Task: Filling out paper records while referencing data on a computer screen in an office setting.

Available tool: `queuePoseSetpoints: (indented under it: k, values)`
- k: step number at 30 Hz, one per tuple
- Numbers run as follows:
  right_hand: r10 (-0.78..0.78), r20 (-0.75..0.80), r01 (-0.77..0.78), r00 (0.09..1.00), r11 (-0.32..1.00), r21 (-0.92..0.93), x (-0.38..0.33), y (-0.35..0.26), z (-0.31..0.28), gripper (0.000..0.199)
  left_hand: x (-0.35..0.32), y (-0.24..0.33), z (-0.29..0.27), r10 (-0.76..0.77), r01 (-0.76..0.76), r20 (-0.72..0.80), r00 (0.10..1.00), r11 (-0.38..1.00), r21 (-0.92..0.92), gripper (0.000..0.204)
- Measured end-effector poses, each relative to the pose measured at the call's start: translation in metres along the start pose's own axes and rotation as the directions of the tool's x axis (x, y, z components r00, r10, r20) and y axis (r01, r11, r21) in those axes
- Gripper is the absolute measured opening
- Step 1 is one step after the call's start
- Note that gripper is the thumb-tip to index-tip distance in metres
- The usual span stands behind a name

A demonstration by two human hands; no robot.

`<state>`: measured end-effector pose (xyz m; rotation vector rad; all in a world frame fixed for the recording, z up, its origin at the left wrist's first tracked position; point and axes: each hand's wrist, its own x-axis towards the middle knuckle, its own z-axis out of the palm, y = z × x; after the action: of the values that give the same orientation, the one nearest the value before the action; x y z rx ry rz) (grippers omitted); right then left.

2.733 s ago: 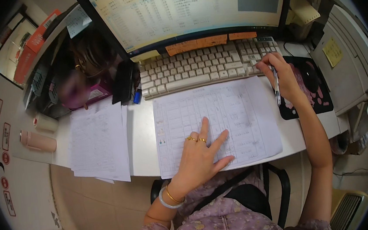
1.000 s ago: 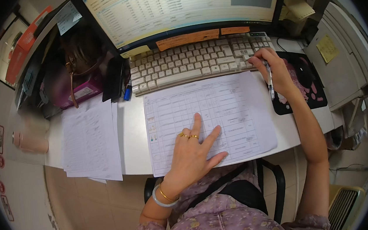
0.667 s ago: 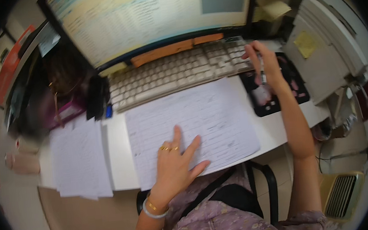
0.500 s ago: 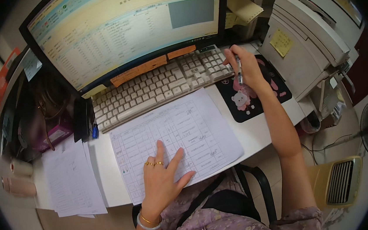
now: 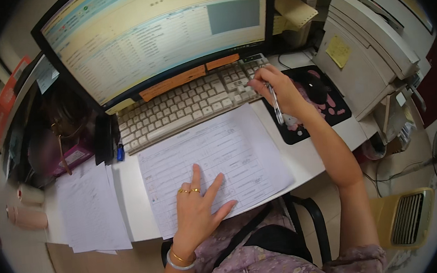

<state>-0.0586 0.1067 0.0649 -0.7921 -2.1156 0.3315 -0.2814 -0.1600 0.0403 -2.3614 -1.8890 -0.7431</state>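
Observation:
My left hand (image 5: 198, 208) lies on a printed table sheet (image 5: 207, 161), its fingers spread and the index fingertip touching the rows. Gold rings and bangles show on that hand and wrist. Over the right end of the white keyboard (image 5: 185, 108) hovers my right hand (image 5: 280, 93), with a pen (image 5: 276, 106) held in it, pointing down toward me. Its fingers bend at the number keys; whether they press any is not clear. Behind the keyboard stands a lit monitor (image 5: 163, 42) showing a table of rows.
A black mouse (image 5: 318, 90) rests on a patterned mouse pad (image 5: 338, 110) beside the printer (image 5: 362, 56). To the left lie stacked papers (image 5: 91, 210), a blue-capped pen (image 5: 120, 151) and a pink cup (image 5: 28, 217). A chair armrest (image 5: 314, 221) stands below the desk edge.
My right hand has shifted left with the pen, off the far right of the keyboard, and the mouse has come into sight. The left hand stays on the sheet.

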Motion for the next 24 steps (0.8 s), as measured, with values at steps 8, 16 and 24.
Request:
queuePoseSetpoints:
  k: [8, 16, 24]
  values:
    - [-0.035, 0.072, 0.037, 0.997, 0.999, -0.027, -0.002, -0.013, 0.005, 0.016, -0.008, 0.008, -0.014, -0.003, 0.014, 0.128, 0.992, 0.997, -0.08, 0.073]
    - [0.179, 0.204, -0.187, 0.962, 0.982, 0.022, -0.006, -0.032, -0.017, 0.025, -0.016, 0.004, -0.027, 0.029, 0.004, 0.184, 0.982, 0.984, -0.177, 0.056]
    - [0.319, 0.601, -0.323, 0.732, 0.94, -0.106, -0.006, -0.048, -0.025, 0.031, -0.022, 0.003, -0.023, -0.01, 0.052, 0.141, 0.99, 0.952, -0.3, 0.03]
